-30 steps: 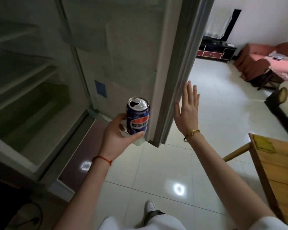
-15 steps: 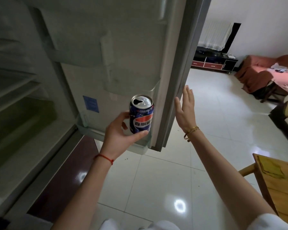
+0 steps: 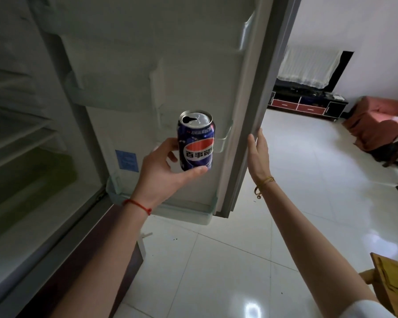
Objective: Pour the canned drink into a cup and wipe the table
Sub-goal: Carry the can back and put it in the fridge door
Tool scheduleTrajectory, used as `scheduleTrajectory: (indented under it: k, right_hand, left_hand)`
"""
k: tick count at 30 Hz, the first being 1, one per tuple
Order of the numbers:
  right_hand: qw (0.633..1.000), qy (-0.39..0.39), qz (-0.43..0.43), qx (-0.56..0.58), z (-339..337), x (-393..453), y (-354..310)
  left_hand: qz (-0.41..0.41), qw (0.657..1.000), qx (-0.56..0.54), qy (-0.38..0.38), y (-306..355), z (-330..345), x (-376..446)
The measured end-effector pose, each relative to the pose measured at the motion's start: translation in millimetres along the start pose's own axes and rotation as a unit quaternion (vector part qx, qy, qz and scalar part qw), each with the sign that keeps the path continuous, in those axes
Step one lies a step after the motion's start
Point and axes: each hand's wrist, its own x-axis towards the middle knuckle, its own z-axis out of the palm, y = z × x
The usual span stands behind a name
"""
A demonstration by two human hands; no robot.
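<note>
You've got the Pepsi can (image 3: 195,141) upright in your left hand (image 3: 163,171), thumb across the front near the base, fingers wrapped behind, a firm closed grip. The top is already open, so upright w/ mouth up keeps it from spilling; can sits mid-frame, in front of the fridge door (image 3: 161,92). Your right hand (image 3: 257,154) is open & flat, fingers against the door's outer edge at 3 o'clock from the can, holding nothing, prob. set to push the door shut. Wooden table (image 3: 393,278) corner shows at 4 o'clock, well apart. No cup or cloth in view, so pouring & wiping aren't started.
</note>
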Motion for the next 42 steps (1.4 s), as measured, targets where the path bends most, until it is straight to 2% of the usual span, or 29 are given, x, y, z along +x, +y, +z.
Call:
scheduleTrajectory:
  k: [6, 10, 18, 26, 33, 42]
  right_hand:
    - [0.999, 0.004, 0.023, 0.044, 6, 29, -8]
    - [0.997, -0.002, 0.056, 0.062, 10, 42, -11]
    - [0.995, -0.014, 0.054, 0.079, 11, 56, -16]
    - [0.993, -0.017, 0.061, 0.1, 10, 61, -17]
    - [0.993, -0.004, 0.079, 0.09, 13, 61, -8]
    - [0.993, 0.003, 0.088, 0.08, 13, 55, -12]
  left_hand:
    - [0.024, 0.999, 0.026, 0.007, 11, -8, 57]
    - [0.032, 0.999, 0.013, -0.032, 13, -6, 96]
    - [0.005, 0.994, 0.038, -0.107, 0, 11, 161]
    - [-0.003, 0.972, 0.076, -0.222, -17, 29, 183]
    - [-0.009, 0.962, 0.074, -0.264, -20, 30, 186]
    - [-0.022, 0.956, 0.077, -0.282, -18, 25, 183]
